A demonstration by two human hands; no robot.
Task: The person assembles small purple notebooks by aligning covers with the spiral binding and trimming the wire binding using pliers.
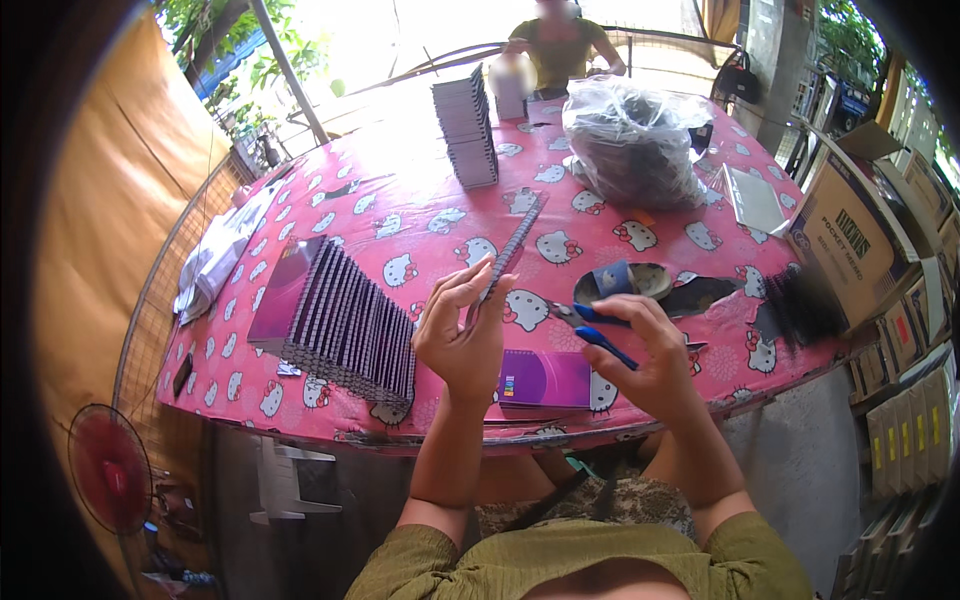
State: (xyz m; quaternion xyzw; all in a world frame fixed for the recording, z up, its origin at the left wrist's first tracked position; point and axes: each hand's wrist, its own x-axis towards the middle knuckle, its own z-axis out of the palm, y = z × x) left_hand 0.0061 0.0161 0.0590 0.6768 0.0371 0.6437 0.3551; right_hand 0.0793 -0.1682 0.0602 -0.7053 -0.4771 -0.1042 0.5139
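Observation:
My left hand (pixel 460 325) is closed on a spiral-bound notebook (pixel 520 235), held upright and nearly edge-on, so its coil faces me. In my right hand (pixel 648 355) is a pair of blue-handled pliers (pixel 606 345). Their jaws point left toward the notebook but stay apart from it. Below, between my hands, a purple notebook (pixel 548 378) lies flat near the table's front edge. Left of my left hand stands a long row of spiral notebooks (pixel 350 320), packed closely together. Just beyond the pliers sits a round blue and grey container (pixel 622 280).
The table (pixel 420 215) has a pink patterned cover, torn at the right. A tall notebook stack (pixel 465 135) and a full plastic bag (pixel 635 150) stand farther back. Black bristly strands (pixel 800 305) lie beside a cardboard box (pixel 850 225). Another person (pixel 562 50) sits opposite.

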